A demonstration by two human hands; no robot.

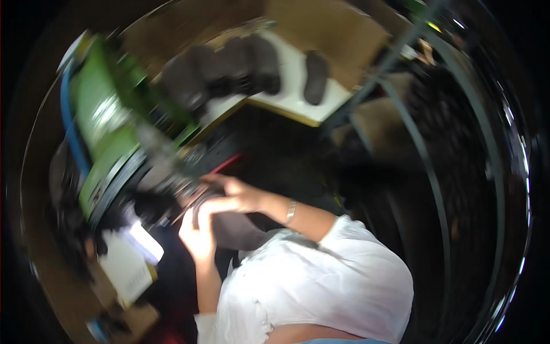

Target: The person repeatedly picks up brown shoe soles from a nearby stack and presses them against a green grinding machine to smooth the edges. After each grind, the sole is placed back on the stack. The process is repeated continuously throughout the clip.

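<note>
A green machine (112,117) with a metal working head (180,186) stands to my left. Both hands are at that head, holding a soft-looking dark grey-brown piece (235,228) that hangs toward my lap. My right hand (236,196), coming across from the right, has its fingers bent over the piece's upper edge beside the metal parts. Below it, my left hand (197,234) grips the nearer edge with thumb and fingers. The piece's far end is hidden by my fingers and the machine, and blur hides its exact kind.
Several dark rounded pieces (229,66) stand in a row on a white table (292,74) with a yellow edge; a single one (315,77) lies apart. A bright lamp (146,242) glows beneath the machine. Grey metal bars (424,143) of a rack rise at right. A red strip (226,164) shows behind my hands.
</note>
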